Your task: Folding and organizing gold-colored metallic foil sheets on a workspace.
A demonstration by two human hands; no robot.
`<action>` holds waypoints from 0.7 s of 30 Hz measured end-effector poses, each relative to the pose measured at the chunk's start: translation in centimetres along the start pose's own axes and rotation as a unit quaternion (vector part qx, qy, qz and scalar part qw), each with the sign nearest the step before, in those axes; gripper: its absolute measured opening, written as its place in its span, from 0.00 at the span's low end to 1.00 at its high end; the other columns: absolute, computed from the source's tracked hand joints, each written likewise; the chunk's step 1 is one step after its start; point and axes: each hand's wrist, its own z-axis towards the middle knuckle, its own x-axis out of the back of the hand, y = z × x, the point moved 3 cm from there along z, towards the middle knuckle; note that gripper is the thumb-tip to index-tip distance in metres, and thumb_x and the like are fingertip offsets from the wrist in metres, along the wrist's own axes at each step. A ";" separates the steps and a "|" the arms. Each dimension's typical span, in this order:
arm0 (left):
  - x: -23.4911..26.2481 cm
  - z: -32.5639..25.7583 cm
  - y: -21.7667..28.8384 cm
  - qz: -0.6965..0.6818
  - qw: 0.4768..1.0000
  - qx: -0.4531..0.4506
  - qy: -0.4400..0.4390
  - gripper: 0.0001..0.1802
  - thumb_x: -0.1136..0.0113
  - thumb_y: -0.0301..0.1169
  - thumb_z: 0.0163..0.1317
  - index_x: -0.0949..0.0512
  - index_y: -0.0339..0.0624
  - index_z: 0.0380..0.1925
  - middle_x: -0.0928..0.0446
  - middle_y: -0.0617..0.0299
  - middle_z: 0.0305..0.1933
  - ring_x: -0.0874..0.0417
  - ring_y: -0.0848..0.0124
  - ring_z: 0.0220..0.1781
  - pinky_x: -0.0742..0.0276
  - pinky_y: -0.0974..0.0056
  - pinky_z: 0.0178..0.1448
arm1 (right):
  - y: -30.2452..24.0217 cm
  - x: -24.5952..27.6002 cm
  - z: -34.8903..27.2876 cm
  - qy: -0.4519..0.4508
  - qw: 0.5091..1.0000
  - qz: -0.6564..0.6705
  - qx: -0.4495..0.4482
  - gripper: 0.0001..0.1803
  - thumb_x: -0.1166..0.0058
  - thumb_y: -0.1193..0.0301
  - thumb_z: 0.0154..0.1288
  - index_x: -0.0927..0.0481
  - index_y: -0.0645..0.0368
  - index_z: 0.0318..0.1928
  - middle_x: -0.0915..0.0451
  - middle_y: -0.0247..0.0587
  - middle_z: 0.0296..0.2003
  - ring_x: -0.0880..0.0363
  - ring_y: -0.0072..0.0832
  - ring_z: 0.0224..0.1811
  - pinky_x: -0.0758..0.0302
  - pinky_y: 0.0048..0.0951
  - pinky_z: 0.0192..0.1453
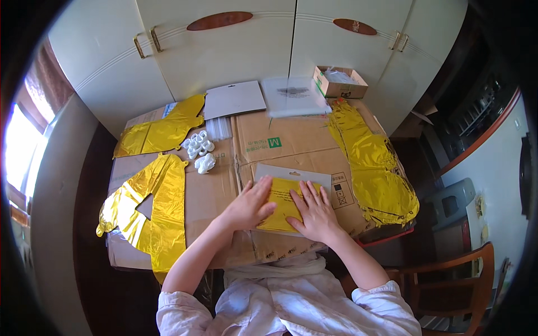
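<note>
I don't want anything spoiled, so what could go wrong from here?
The near-left gold foil overhangs the near edge of the cardboard surface; a sleeve might drag it off.
The rightmost gold foil lies along the right edge and could slide down.
The left hand and right hand might crease the yellow sheet beneath.

Here's a flat, shiny yellow foil piece (281, 205), roughly rectangular, small dark print across its face, lying right on top of a pale grey rectangular card (273, 171)! The card's far strip shows bare, a narrow slot (294, 173) cut through it, its far right corner peeking out too.
</note>
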 end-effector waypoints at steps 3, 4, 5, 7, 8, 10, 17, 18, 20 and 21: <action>2.9 -1.2 -0.5 -0.002 0.999 0.037 -0.024 0.31 0.48 0.44 0.68 0.34 0.37 0.66 0.34 0.47 0.70 0.39 0.55 0.76 0.52 0.43 0.78 | 0.8 0.4 -0.2 -0.018 1.000 0.011 0.018 0.41 0.54 0.43 0.68 0.40 0.55 0.72 0.47 0.57 0.73 0.52 0.49 0.77 0.56 0.57 0.77; 3.6 -1.6 -0.6 0.029 0.998 0.040 -0.042 0.29 0.46 0.41 0.68 0.33 0.38 0.65 0.32 0.49 0.69 0.39 0.55 0.75 0.52 0.42 0.78 | 1.2 0.6 -0.2 -0.024 0.999 0.015 0.028 0.41 0.54 0.43 0.68 0.40 0.54 0.72 0.47 0.56 0.73 0.52 0.48 0.77 0.56 0.56 0.77; 3.7 -2.4 -0.5 0.040 0.999 0.025 -0.014 0.25 0.44 0.40 0.66 0.28 0.41 0.61 0.29 0.53 0.66 0.37 0.54 0.74 0.50 0.41 0.77 | 1.4 0.9 -0.3 -0.031 0.999 0.007 0.037 0.41 0.54 0.42 0.68 0.40 0.53 0.72 0.47 0.54 0.74 0.52 0.47 0.78 0.55 0.55 0.77; 3.7 -3.7 0.4 0.062 0.998 -0.006 -0.019 0.23 0.43 0.38 0.65 0.25 0.42 0.58 0.28 0.53 0.65 0.35 0.56 0.73 0.49 0.40 0.77 | 2.0 1.3 -0.3 -0.031 0.998 0.011 0.055 0.40 0.54 0.42 0.68 0.40 0.53 0.72 0.47 0.54 0.74 0.52 0.46 0.78 0.55 0.55 0.78; 3.8 -4.3 1.0 0.073 0.997 -0.022 -0.022 0.22 0.42 0.38 0.64 0.24 0.42 0.56 0.27 0.54 0.64 0.34 0.56 0.73 0.48 0.39 0.76 | 2.1 1.3 -0.4 -0.030 0.997 0.013 0.064 0.40 0.54 0.42 0.69 0.40 0.53 0.72 0.46 0.53 0.74 0.52 0.46 0.78 0.55 0.54 0.78; 3.5 -5.1 1.9 0.100 0.993 -0.056 -0.018 0.19 0.40 0.37 0.63 0.22 0.44 0.53 0.25 0.56 0.62 0.32 0.59 0.71 0.46 0.39 0.75 | 2.4 1.3 -0.4 -0.025 0.997 0.019 0.070 0.40 0.54 0.42 0.68 0.40 0.53 0.72 0.46 0.53 0.73 0.51 0.46 0.78 0.55 0.54 0.78; 2.2 -6.4 3.6 0.150 0.984 -0.099 -0.001 0.18 0.39 0.35 0.61 0.19 0.46 0.51 0.23 0.62 0.57 0.26 0.66 0.66 0.40 0.40 0.73 | 2.4 1.2 -0.4 -0.017 0.997 0.023 0.075 0.40 0.54 0.42 0.68 0.39 0.53 0.72 0.45 0.53 0.73 0.50 0.45 0.77 0.55 0.54 0.78; 2.2 -6.3 3.7 0.151 0.983 -0.101 0.002 0.18 0.39 0.35 0.61 0.20 0.46 0.51 0.23 0.62 0.57 0.27 0.66 0.66 0.40 0.40 0.73 | 2.4 1.2 -0.4 -0.018 0.997 0.023 0.074 0.40 0.54 0.42 0.68 0.39 0.53 0.72 0.45 0.53 0.73 0.50 0.45 0.77 0.55 0.54 0.78; 2.2 -6.1 3.8 0.153 0.983 -0.104 0.009 0.18 0.39 0.35 0.60 0.20 0.46 0.50 0.23 0.64 0.56 0.27 0.68 0.66 0.39 0.42 0.73 | 2.4 1.2 -0.4 -0.019 0.997 0.021 0.072 0.40 0.54 0.41 0.68 0.39 0.53 0.72 0.45 0.53 0.73 0.51 0.45 0.77 0.55 0.53 0.78; 2.2 -6.1 3.8 0.144 0.984 -0.102 0.010 0.18 0.39 0.35 0.60 0.20 0.46 0.51 0.23 0.63 0.56 0.27 0.68 0.66 0.40 0.42 0.73 | 2.4 1.2 -0.4 -0.016 0.997 0.024 0.073 0.40 0.55 0.41 0.68 0.39 0.53 0.72 0.45 0.53 0.73 0.51 0.45 0.77 0.55 0.54 0.78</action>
